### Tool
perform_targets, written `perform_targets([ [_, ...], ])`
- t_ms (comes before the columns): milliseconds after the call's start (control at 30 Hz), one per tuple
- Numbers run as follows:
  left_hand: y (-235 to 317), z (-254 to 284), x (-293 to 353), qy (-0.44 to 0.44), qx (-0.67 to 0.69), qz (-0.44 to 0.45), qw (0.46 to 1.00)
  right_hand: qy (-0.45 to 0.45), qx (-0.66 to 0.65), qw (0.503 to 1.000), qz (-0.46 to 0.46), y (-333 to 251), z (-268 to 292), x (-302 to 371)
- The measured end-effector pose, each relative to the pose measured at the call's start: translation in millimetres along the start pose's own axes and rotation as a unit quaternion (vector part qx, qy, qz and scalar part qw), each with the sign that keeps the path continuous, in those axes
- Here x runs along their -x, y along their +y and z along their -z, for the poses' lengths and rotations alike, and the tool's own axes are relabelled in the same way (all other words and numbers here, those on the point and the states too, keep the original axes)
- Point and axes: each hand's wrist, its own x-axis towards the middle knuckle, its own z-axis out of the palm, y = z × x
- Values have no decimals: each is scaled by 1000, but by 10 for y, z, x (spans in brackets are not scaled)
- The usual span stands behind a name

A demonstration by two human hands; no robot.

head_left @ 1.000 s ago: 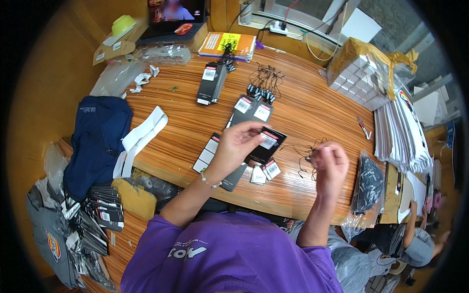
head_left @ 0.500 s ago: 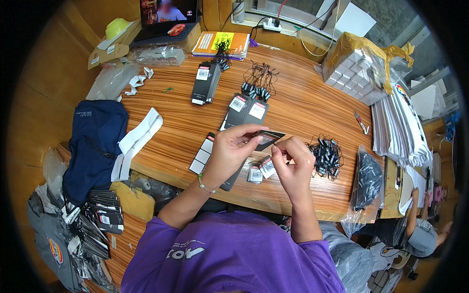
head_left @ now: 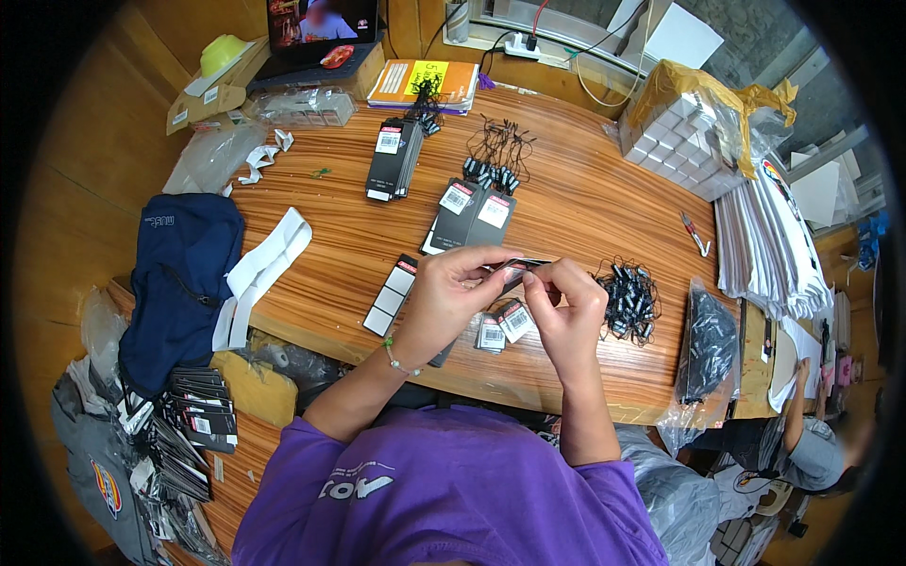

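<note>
For good control, hold the tag (head_left: 514,272) steady above the table (head_left: 354,236), left hand (head_left: 444,294) clamped on its left end, right hand's (head_left: 569,300) fingertips together at its right, their contents indiscernible.

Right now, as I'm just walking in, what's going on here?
The left hand grips a dark tag above the table, and the right hand is at its right end. A pile of black cords lies to the right. Farther back, two groups of dark tags have cords at their tops.
</note>
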Motion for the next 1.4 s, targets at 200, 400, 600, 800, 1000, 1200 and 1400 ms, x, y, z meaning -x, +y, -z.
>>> perform_targets([
  [200, 7, 2, 13, 5, -34, -7, 999, -23, -73, 995, -63, 22, 31, -19],
  [400, 27, -17, 14, 9, -19, 2, 1000, -23, -63, 996, -63, 47, 31, -35],
  [600, -35, -7, -11, -8, -42, -14, 999, -19, 29, 999, -5, 30, -5, -45],
  [800, 39, -9, -15, -23, -138, -70, 988, -37, -23, 998, -49, 104, 19, -74],
  [1000, 38, 50, -10, -33, -170, -99, 980, 110, -12, 993, 35, 139, -18, -71],
  [1200, 72, 52, -11, -30, -248, -172, 953, -69, -144, 986, -44, 316, 73, -41],
  [1400, 62, 71, -42, -38, -313, -325, 892, -141, -378, 898, -176, 306, 124, -88],
])
